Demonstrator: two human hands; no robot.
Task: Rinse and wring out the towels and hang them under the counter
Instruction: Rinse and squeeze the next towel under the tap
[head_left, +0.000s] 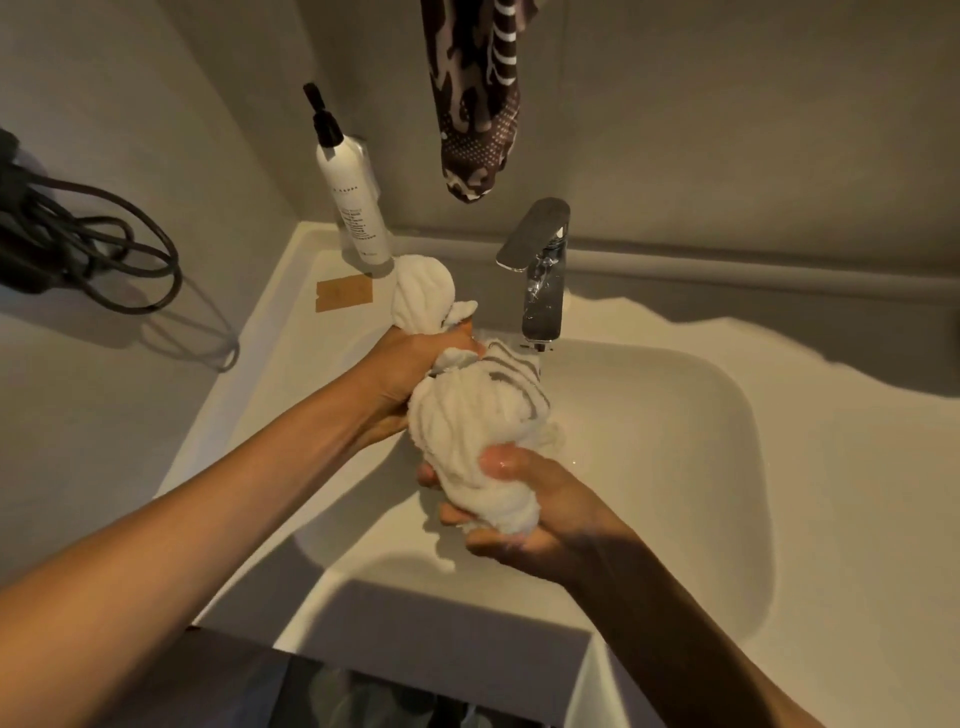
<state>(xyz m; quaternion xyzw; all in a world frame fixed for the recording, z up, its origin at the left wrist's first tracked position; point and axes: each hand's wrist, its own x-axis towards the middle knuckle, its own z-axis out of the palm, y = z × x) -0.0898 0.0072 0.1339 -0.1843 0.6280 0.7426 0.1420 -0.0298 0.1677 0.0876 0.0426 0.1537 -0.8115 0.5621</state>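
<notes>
A white towel with grey stripes (467, 415) is twisted into a thick roll over the white sink basin (675, 441). My left hand (410, 369) grips its upper part, and a bunched end (423, 291) sticks out above that hand. My right hand (530, 514) clasps the lower end from beneath, with wet fingers wrapped around it. The chrome faucet (540, 275) stands just behind the towel, its spout close to the striped part. Whether water is running is unclear.
A white pump bottle (353, 202) stands at the back left of the counter next to a brown paper tag (344, 294). A dark patterned cloth (475, 98) hangs from above the faucet. Black cables (88, 244) hang on the left wall. The counter's front edge (441, 623) is near my body.
</notes>
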